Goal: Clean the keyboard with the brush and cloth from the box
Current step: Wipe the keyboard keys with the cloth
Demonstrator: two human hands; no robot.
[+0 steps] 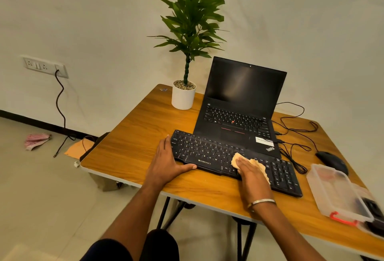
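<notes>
Wooden counter [133, 148], wiping step underway: right hand [252, 174] flat, pressing cloth [235, 160] onto keyboard [209, 152]; left hand [166, 163] open, bracing its end. Next up: sweep toward keys beyond that grip.

Left arm: bare forearm enters from the lower centre of the frame and extends up toward the frame centre. Left hand [166, 163] lies palm down, fingers straight and together, pointing upward in the frame; thumb is spread to the right. The grip holds nothing.

Right arm: bare forearm enters from the lower right of the frame and angles up and left. A thin metal bangle [262, 202] encircles the wrist. Right hand [251, 172] lies palm down, right of frame centre, fingers extended and flat, pressing on a cloth [236, 160].
</notes>
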